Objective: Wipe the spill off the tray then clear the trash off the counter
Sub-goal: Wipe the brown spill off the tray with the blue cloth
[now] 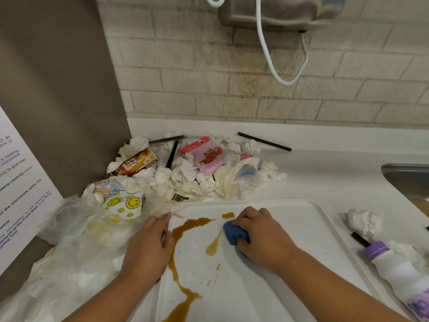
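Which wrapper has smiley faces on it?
The white wrapper, the one closest to the left hand, is dotted with yellow smileys. The brown wrapper and the pink pomegranate packet have none.

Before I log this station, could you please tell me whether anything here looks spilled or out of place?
Yes: brown liquid is spilled in streaks across the white tray, reaching its near edge; the right hand holds a blue sponge beside one streak. In the counter's back corner, crumpled tissues, wrappers and black straws are heaped.
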{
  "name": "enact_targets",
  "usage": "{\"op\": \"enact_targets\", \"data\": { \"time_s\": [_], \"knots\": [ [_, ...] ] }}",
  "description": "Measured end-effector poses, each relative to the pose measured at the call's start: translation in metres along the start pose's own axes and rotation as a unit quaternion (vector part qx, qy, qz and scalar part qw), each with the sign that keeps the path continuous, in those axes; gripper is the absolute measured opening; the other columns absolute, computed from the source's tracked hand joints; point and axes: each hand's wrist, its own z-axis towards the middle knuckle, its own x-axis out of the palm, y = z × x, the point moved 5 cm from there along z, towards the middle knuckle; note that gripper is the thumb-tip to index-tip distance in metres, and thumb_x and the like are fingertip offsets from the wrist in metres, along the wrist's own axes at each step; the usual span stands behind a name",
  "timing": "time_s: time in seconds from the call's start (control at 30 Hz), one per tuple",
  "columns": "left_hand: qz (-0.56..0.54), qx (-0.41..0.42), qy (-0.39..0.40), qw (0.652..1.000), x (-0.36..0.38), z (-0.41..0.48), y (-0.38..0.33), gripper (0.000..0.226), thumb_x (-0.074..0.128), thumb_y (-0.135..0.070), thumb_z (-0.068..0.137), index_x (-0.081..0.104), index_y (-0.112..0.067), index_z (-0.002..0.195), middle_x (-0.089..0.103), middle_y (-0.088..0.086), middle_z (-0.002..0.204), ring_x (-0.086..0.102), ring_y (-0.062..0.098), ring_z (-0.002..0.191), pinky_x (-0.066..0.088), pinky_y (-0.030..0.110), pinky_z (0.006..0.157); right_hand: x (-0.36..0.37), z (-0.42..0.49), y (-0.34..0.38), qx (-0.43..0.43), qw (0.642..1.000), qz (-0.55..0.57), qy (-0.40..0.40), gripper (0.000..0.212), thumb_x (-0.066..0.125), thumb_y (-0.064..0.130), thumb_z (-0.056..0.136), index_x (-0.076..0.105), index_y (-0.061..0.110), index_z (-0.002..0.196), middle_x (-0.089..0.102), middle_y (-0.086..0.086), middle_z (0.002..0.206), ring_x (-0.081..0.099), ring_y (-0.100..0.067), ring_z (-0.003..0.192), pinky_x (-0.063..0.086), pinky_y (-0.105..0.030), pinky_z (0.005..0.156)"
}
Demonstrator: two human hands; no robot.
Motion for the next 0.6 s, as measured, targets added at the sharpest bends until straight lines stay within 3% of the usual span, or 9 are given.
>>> {"op": "enact_targets", "data": {
  "time_s": [0.1,0.23,0.4,0.53,0.6],
  "knots": [
    [0.001,-0.003,0.000,1.000,0.000,-0.001,0.000,0.045,0.053,-0.015,0.089,0.052,-0.017,0.134,0.047,-0.008,0.091,0.049,0.010,0.073,0.040,0.023,0.071,0.013,-0.004,0.014,-0.042,0.999,-0.016,0.027,0.028,0.049,0.022,0.081,0.064,0.025,0.104,0.050,0.007,0.103,0.040,-0.021,0.089,0.043,-0.029,0.080],
    [-0.001,-0.003,0.001,1.000,-0.001,-0.001,-0.002,0.045,0.053,-0.016,0.090,0.051,-0.018,0.135,0.048,-0.008,0.090,0.050,0.010,0.073,0.040,0.023,0.070,0.000,-0.005,0.012,-0.064,0.994,0.049,0.078,0.032,0.055,0.021,0.085,0.065,0.031,0.114,0.051,0.011,0.111,0.039,-0.012,0.095,0.028,-0.007,0.082],
    [-0.001,-0.003,0.001,1.000,0.000,0.000,-0.001,0.046,0.052,-0.017,0.090,0.050,-0.019,0.136,0.050,-0.008,0.094,0.050,0.009,0.074,0.041,0.022,0.071,0.005,-0.004,0.025,-0.059,0.998,0.022,0.030,0.026,0.051,0.015,0.082,0.066,0.027,0.099,0.053,0.008,0.102,0.039,-0.019,0.089,0.037,-0.023,0.081],
    [0.000,-0.003,0.003,1.000,0.000,0.000,0.000,0.046,0.052,-0.018,0.090,0.050,-0.019,0.136,0.050,-0.007,0.096,0.051,0.010,0.075,0.043,0.023,0.073,0.004,-0.008,0.028,-0.078,0.990,0.060,0.104,0.031,0.054,0.019,0.085,0.067,0.030,0.111,0.052,0.011,0.112,0.043,-0.018,0.098,0.034,-0.018,0.085],
    [0.003,-0.001,0.003,1.000,0.000,0.000,0.000,0.045,0.052,-0.018,0.090,0.050,-0.019,0.136,0.049,-0.008,0.094,0.050,0.010,0.074,0.041,0.022,0.072,0.000,-0.001,0.022,-0.054,0.993,0.056,0.084,0.030,0.053,0.018,0.085,0.069,0.029,0.107,0.054,0.010,0.110,0.041,-0.014,0.097,0.034,-0.018,0.083]
  ]
}}
